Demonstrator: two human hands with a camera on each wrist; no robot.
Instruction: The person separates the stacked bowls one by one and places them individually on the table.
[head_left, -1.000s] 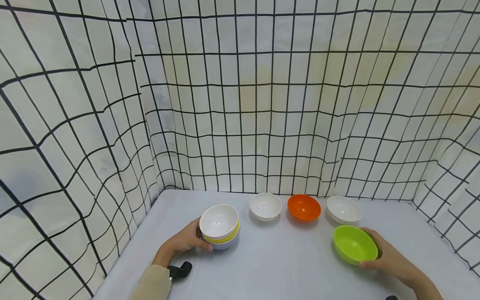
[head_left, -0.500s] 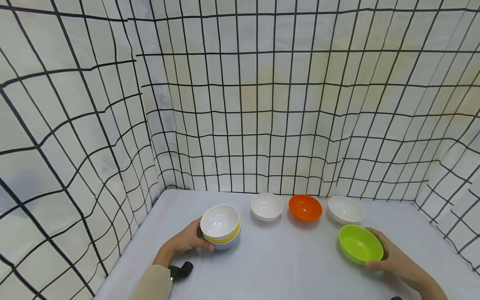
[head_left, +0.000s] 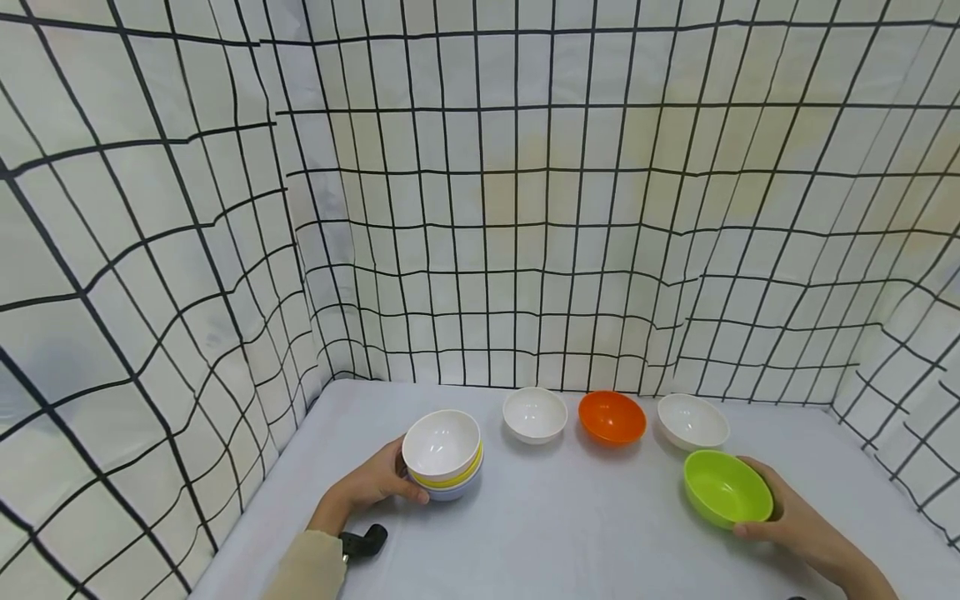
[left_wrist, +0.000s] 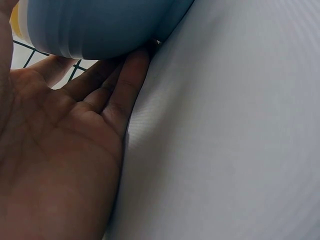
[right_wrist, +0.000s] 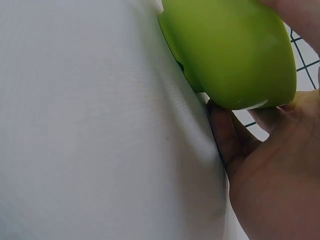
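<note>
In the head view my left hand (head_left: 377,477) grips a stack of nested bowls from its left side, thumb in front and fingers behind. A white bowl (head_left: 441,444) tops the stack, a yellow bowl (head_left: 454,481) shows as a band under it, and a light blue bowl (left_wrist: 100,30) is lowest. Over at the right, my right hand (head_left: 783,521) holds a lime green bowl (head_left: 727,490) by its right side. The right wrist view has the green bowl's foot at the white tabletop, with fingertips low against its wall. Part of each hand's fingers is hidden behind the bowls.
Along the back of the white table (head_left: 570,533) stand a white bowl (head_left: 535,415), an orange bowl (head_left: 612,418) and another white bowl (head_left: 692,422), close behind the green one. Black-gridded white walls (head_left: 525,208) enclose the table. A black device (head_left: 363,542) sits at the left wrist.
The right hand has slid the green bowl a little to the right, mostly in the first half second. The left hand and its stack stay put; the head view shifts slightly.
</note>
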